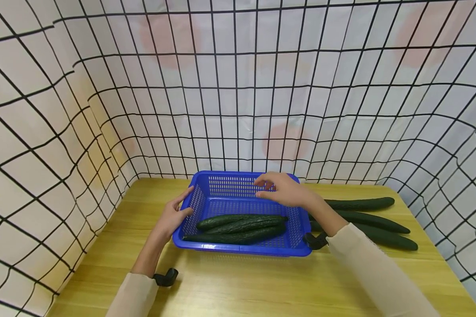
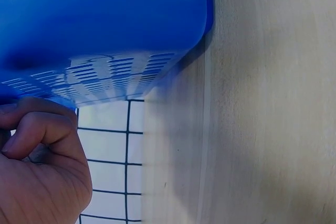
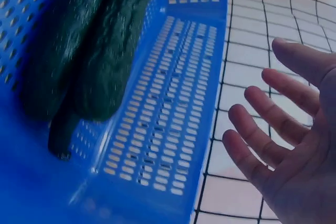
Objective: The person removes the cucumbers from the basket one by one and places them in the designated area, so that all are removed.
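A blue plastic basket [image 1: 242, 252] with slotted walls stands on the table. Three dark green cucumbers [image 1: 243, 225] lie side by side along its near side. My left hand [image 1: 171, 218] grips the basket's left rim, thumb over the edge; the left wrist view shows other fingers curled beneath the rim. Above the basket's far right part hovers my right hand [image 1: 282, 188], holding nothing. In the right wrist view its fingers [image 3: 273, 148] are spread, apart from the basket wall and the cucumbers [image 3: 100, 51].
Several more cucumbers [image 1: 384, 235] lie on the wooden table [image 1: 238, 286] right of the basket, partly hidden by the right forearm. A black wire grid [image 1: 246, 88] with pale sheeting behind it encloses the back and both sides.
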The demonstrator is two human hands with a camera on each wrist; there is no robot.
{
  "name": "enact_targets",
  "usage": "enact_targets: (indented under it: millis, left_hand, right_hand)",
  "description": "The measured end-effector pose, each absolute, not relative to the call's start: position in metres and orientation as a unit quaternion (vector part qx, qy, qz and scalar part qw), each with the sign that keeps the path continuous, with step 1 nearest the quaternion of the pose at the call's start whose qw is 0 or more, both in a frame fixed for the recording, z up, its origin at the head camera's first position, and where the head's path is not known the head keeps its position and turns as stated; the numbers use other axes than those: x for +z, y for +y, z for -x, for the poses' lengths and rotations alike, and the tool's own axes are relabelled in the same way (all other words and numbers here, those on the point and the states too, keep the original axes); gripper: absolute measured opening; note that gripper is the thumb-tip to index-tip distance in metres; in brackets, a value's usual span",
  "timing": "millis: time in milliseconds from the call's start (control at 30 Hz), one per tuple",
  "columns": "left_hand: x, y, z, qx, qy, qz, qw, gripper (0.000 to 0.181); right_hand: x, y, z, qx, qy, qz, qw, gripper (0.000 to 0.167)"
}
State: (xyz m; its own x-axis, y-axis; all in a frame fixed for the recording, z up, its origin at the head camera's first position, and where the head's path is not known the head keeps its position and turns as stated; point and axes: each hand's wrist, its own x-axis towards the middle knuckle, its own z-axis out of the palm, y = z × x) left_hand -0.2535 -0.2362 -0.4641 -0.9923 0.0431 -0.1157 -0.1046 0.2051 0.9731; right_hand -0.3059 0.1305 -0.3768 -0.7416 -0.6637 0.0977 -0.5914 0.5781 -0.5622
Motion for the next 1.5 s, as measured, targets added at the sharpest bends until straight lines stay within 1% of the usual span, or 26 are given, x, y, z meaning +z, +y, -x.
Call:
enact_targets:
  millis: [167, 467, 600, 700, 867, 1133, 1300, 1500]
  left_hand:
    - [-0.465, -0.236, 0.252, 0.627, 0.777, 0.022, 0.057, 0.076]
    - [-0.463, -0.235, 0.252, 0.632, 0.773, 0.020, 0.058, 0.075]
    - [-0.464, -0.236, 0.253, 0.635, 0.770, 0.021, 0.059, 0.075]
    - [-0.465, -0.236, 0.253, 0.636, 0.770, 0.020, 0.059, 0.076]
    - [-0.464, -0.235, 0.253, 0.638, 0.768, 0.020, 0.058, 0.076]
    - [-0.461, -0.235, 0.252, 0.641, 0.766, 0.021, 0.054, 0.076]
    - [-0.461, -0.235, 0.253, 0.640, 0.766, 0.026, 0.058, 0.076]
    - [-0.462, -0.234, 0.253, 0.643, 0.764, 0.030, 0.057, 0.077]
  right_hand:
    - [-0.388, 0.115, 0.312, -0.283, 0.887, 0.357, 0.083, 0.043]
    - [-0.399, 0.098, 0.316, -0.282, 0.882, 0.363, 0.107, 0.042]
    - [-0.409, 0.092, 0.319, -0.278, 0.880, 0.363, 0.130, 0.044]
    - [-0.417, 0.089, 0.320, -0.275, 0.877, 0.364, 0.149, 0.042]
    - [-0.424, 0.085, 0.321, -0.251, 0.880, 0.361, 0.181, 0.044]
    - [-0.431, 0.082, 0.323, -0.218, 0.878, 0.371, 0.211, 0.051]
    - [-0.437, 0.084, 0.322, -0.207, 0.871, 0.373, 0.245, 0.053]
    - [-0.442, 0.085, 0.321, -0.187, 0.866, 0.383, 0.261, 0.055]
